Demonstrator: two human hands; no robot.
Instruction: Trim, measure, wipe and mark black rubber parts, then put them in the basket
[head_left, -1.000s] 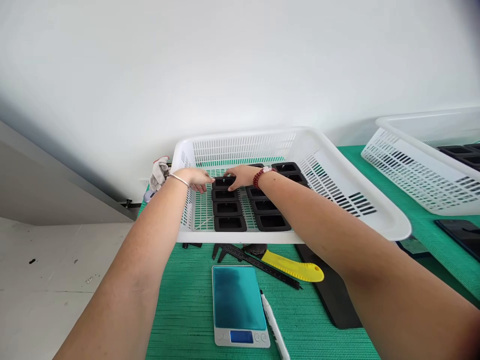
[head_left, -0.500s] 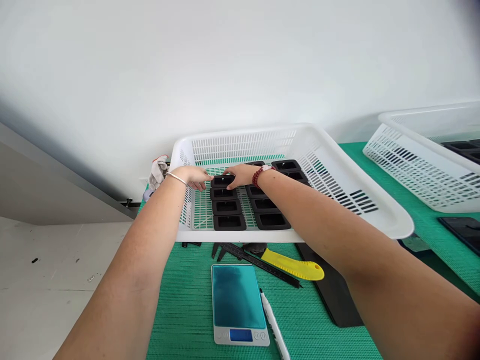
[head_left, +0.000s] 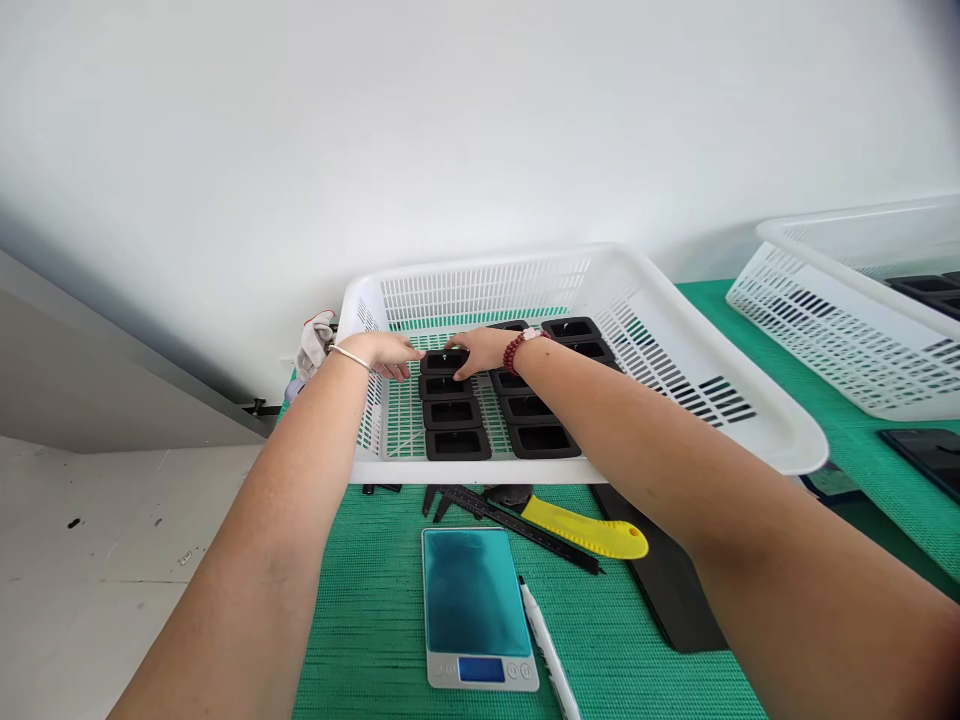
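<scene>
Inside a white plastic basket [head_left: 585, 470], black rectangular frames with recessed middles lie in two columns. My right hand [head_left: 484, 350] has its thumb and fingertips around the right end of the farthest frame [head_left: 448, 364] in the left column. At that frame's left end is my left hand [head_left: 388, 354]; one fingertip touches the corner while the other fingers hang apart, holding nothing. Closer to me in this column are more black frames [head_left: 457, 445]. My right forearm partly covers the right column of frames [head_left: 544, 441].
In front of the basket lie a black caliper [head_left: 517, 525], a yellow-handled cutter [head_left: 585, 528], a digital scale [head_left: 478, 600] and a white marker [head_left: 550, 650]. A second white basket [head_left: 840, 330] and a phone [head_left: 926, 455] are at right. Gloves [head_left: 313, 345] lie at the left edge.
Both hands stay at the same black frame, with almost no movement. The view has shifted very slightly.
</scene>
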